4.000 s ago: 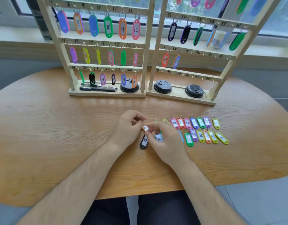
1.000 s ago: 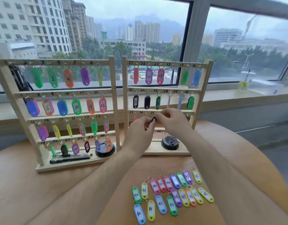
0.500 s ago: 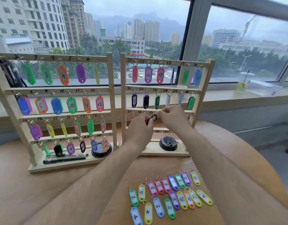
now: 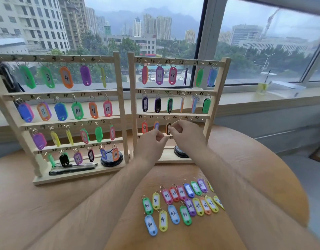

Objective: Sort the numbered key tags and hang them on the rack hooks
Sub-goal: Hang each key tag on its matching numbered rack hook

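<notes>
Two wooden racks stand at the back of the table, the left rack (image 4: pixel 120 105) with coloured tags on all rows. The right rack (image 4: pixel 212 112) holds tags on its top two rows and on hooks 37 to 39. A dark tag with an orange edge (image 4: pixel 167 128) hangs at hook 39. My right hand (image 4: pixel 186 134) pinches that tag from the right. My left hand (image 4: pixel 152 143) is just below and left of it, fingertips curled together with nothing visible between them. Several loose numbered tags (image 4: pixel 173 213) lie in two rows on the table, between my forearms.
The round wooden table (image 4: pixel 65 204) carries both racks. Black pens (image 4: pixel 72 169) and a black lid (image 4: pixel 110 157) rest on the left rack's base, another black lid (image 4: pixel 180 152) on the right one. A drink cup (image 4: pixel 262 85) stands on the windowsill.
Both hands carried the dark tag from the table up to the right rack's third row. It now hangs at hook 39 and my left hand has dropped slightly below it.
</notes>
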